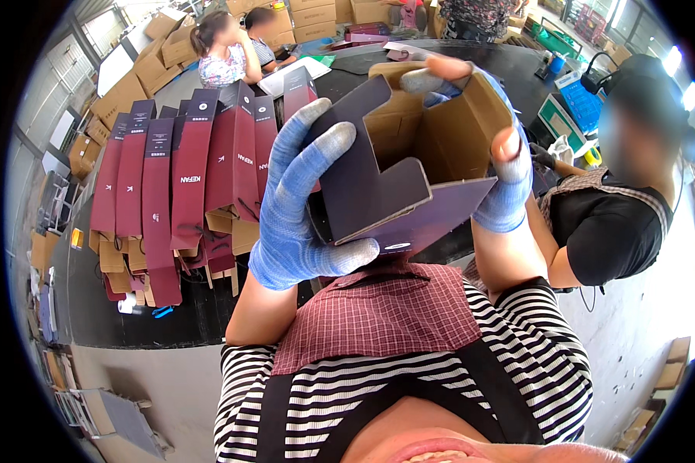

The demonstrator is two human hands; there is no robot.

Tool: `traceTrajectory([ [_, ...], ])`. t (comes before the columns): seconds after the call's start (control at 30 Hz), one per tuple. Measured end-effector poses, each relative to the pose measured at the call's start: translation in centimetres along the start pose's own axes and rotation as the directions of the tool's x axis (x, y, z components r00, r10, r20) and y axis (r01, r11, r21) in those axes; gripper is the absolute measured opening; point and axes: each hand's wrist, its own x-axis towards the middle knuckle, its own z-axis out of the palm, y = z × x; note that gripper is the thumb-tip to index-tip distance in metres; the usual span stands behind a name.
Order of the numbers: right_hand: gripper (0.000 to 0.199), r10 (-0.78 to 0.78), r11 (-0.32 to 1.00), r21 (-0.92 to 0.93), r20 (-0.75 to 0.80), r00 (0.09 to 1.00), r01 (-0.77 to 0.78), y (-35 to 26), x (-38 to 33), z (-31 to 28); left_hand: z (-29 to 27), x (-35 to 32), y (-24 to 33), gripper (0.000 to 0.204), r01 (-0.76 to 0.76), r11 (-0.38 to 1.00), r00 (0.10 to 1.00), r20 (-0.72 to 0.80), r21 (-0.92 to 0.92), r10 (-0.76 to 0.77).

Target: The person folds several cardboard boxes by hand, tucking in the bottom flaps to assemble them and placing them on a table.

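Brown cartons [96, 127] stand at far left beyond a black worktop [201, 328], where a small orange item [76, 238] lies by the left edge. Next come maroon boxes [158, 166] with dark ends, packed side by side, brown cardboard flaps showing at their near ends and a small blue item [163, 312] just on the near side of them. Two people [228, 65] sit at the far side. At center, the left grip [293, 208], in a blue knitted glove with pale fingertips, is partly closed around the left side of a dark purple box [363, 170], fingers on an upper flap and thumb along the near face. The box is held tilted above the worktop, its open end showing a brown interior. The right grip [502, 181], gloved but with the thumb tip bare, curves around the box's right side, fingers over the far rim. At right, a co-worker [614, 239] in a black shirt stands near a yellow roll [592, 157].
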Motion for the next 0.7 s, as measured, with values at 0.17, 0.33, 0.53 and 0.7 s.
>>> traceTrajectory([
  [0.17,0.067,0.082,0.943,-0.321,-0.036,0.996,-0.089,-0.7,0.4,0.0,0.0,-0.1,-0.2,0.093,-0.014,1.0,0.999,0.04,-0.022,0.015],
  [0.33,0.069,0.083,0.969,-0.221,-0.117,0.99,-0.108,0.6,0.1,-0.7,-0.2,0.3,0.1,0.093,-0.012,1.0,0.998,0.063,0.029,0.01],
  [0.53,0.051,0.129,0.967,-0.219,-0.026,0.991,-0.131,-0.6,0.5,-1.5,-0.5,0.9,0.2,0.093,-0.015,0.996,0.995,0.103,0.09,0.006],
  [0.7,0.07,0.184,0.957,-0.261,0.227,0.956,-0.122,-1.7,1.3,-2.5,-0.3,0.7,0.0,0.093,0.001,0.991,0.995,0.095,0.13,-0.013],
])
